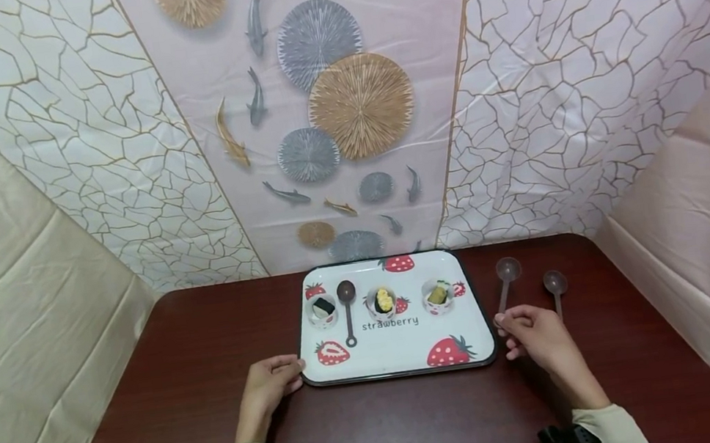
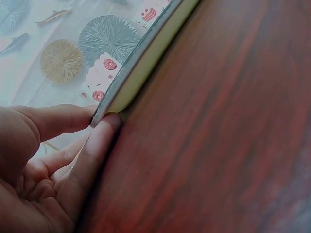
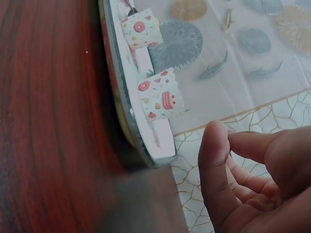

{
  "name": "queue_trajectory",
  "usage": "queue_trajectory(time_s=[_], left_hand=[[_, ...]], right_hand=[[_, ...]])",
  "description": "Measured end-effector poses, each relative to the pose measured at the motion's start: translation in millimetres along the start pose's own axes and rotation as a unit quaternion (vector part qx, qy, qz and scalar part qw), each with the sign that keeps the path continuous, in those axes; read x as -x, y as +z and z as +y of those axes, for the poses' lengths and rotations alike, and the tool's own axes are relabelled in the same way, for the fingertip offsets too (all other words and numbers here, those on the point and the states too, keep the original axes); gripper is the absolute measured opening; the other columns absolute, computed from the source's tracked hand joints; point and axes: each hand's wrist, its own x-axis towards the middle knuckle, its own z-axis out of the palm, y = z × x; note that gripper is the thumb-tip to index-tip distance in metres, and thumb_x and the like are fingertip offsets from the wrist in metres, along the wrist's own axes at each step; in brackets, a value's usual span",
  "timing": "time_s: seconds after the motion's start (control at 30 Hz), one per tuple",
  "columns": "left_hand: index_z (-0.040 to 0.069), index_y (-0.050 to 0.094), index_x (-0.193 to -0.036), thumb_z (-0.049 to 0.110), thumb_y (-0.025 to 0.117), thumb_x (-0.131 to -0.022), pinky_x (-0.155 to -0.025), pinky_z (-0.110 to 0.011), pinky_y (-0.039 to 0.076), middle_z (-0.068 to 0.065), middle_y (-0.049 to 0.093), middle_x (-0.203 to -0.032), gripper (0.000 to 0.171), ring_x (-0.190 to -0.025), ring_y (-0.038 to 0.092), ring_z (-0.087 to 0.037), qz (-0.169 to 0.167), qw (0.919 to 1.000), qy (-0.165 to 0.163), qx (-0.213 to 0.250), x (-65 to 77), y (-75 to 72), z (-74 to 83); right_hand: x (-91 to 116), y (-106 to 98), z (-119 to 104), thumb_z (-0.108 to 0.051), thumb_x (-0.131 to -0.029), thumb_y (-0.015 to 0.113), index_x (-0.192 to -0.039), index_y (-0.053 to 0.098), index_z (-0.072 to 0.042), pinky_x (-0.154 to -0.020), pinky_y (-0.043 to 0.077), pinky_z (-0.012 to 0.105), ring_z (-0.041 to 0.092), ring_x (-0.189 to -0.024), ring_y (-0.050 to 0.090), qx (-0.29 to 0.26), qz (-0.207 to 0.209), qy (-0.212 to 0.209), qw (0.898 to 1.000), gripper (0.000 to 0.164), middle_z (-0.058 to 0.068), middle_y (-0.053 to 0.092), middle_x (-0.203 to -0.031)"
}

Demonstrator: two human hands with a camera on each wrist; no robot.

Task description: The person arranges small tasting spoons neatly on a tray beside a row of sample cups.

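A white strawberry-print tray (image 1: 378, 355) with a dark rim lies on the table. My left hand (image 1: 268, 391) pinches its left rim, fingertips above and below the edge in the left wrist view. Right of the tray, my right hand (image 1: 538, 336) pinches the handle end of a clear greyish spoon (image 1: 508, 270), whose bowl points away from me. In the right wrist view that hand (image 3: 243, 179) has thumb and finger together, apart from the tray; the spoon is mostly hidden. A second clear spoon (image 1: 555, 282) lies beyond the right hand, its handle partly covered.
On the tray stand three small patterned paper cups: one with a black-and-white piece (image 1: 323, 307), one with a yellow-topped piece (image 1: 383, 300), one with a greenish piece (image 1: 437, 294). A brown spoon (image 1: 348, 311) lies between the left two. Patterned cloth (image 1: 350, 178) hangs behind the table.
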Motion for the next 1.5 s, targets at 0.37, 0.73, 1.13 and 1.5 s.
queue_trajectory(time_s=[0.37,0.73,1.13,1.5], left_hand=[[-0.013,0.07,-0.121,0.006,0.077,-0.094,-0.066,-0.023,0.063,-0.009,0.076,-0.091,0.033,-0.072,0.07,-0.01,0.002,1.0,-0.009,0.003,-0.8,-0.1,1.8],[-0.014,0.07,-0.121,0.005,0.077,-0.094,-0.066,-0.024,0.063,-0.01,0.076,-0.092,0.034,-0.072,0.071,-0.01,0.003,0.9999,-0.01,0.001,-1.0,-1.1,1.1],[-0.015,0.069,-0.121,0.004,0.077,-0.094,-0.066,-0.024,0.063,-0.01,0.076,-0.092,0.034,-0.071,0.07,-0.01,0.0,1.0,-0.007,0.005,-0.5,-1.2,1.2],[-0.013,0.069,-0.122,0.006,0.077,-0.095,-0.068,-0.025,0.064,-0.012,0.076,-0.095,0.034,-0.075,0.072,-0.011,-0.001,1.0,-0.007,-0.001,-0.4,-1.8,0.7]], right_hand=[[6.2,6.7,-18.3,-0.012,-0.108,0.063,-0.124,0.061,0.013,-0.06,0.064,0.033,0.013,-0.065,0.063,0.008,0.014,-0.021,1.0,0.03,0.017,0.072,-0.092],[9.4,15.4,-29.8,-0.017,-0.107,0.066,-0.124,0.064,0.009,-0.059,0.064,0.033,0.021,-0.067,0.067,0.044,0.023,-0.039,0.998,0.031,0.014,0.073,-0.09],[11.0,31.1,-44.0,-0.016,-0.105,0.068,-0.119,0.068,0.007,-0.057,0.062,0.032,0.016,-0.063,0.064,0.025,0.02,-0.057,0.998,0.027,0.007,0.072,-0.084],[8.7,53.2,-49.1,-0.01,-0.106,0.065,-0.118,0.069,0.006,-0.053,0.061,0.033,0.016,-0.057,0.063,0.014,0.032,-0.077,0.996,0.021,0.012,0.071,-0.085]])
